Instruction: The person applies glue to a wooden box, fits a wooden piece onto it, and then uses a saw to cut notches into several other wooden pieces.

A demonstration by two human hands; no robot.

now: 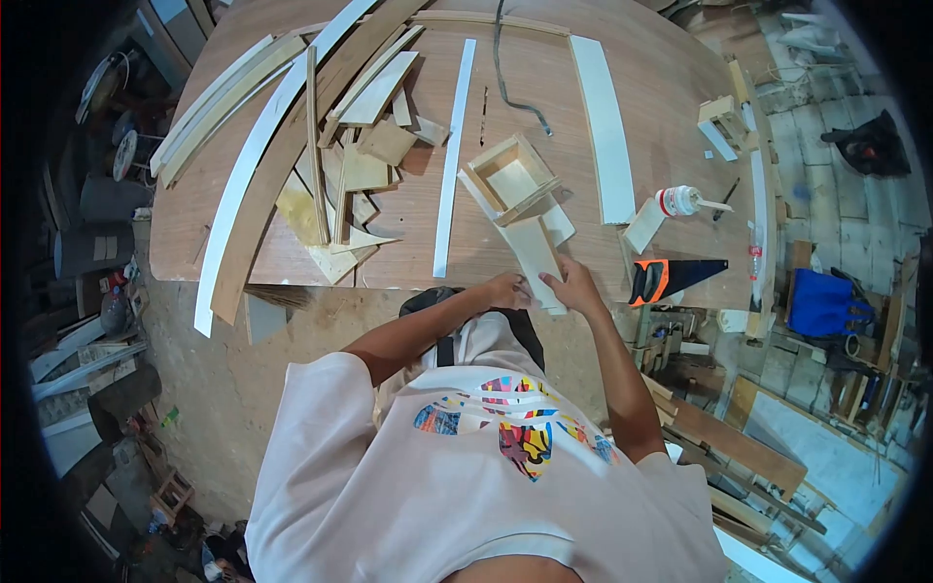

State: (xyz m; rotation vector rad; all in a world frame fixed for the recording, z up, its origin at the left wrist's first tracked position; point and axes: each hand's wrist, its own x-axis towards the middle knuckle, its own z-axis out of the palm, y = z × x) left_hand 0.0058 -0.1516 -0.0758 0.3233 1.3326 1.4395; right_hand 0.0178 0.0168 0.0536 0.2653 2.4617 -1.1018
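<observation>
A short pale wooden board (535, 251) lies at the near edge of the table, its lower end sticking out towards me. My right hand (575, 289) grips its right edge, thumb on top. At the board's left edge, my left hand (507, 291) has its fingers curled in against the lower end. Just beyond, an open wooden box (515, 173) rests on the table at a tilt, with a thin strip across its near side. The board's far end meets the box's near corner in this view.
A handsaw (675, 280) with an orange and black handle lies right of my hands, near a white glue bottle (680, 201). Long white strips (455, 155) and a wider panel (603, 131) flank the box. Offcuts (364, 170) are piled left on the table (408, 262).
</observation>
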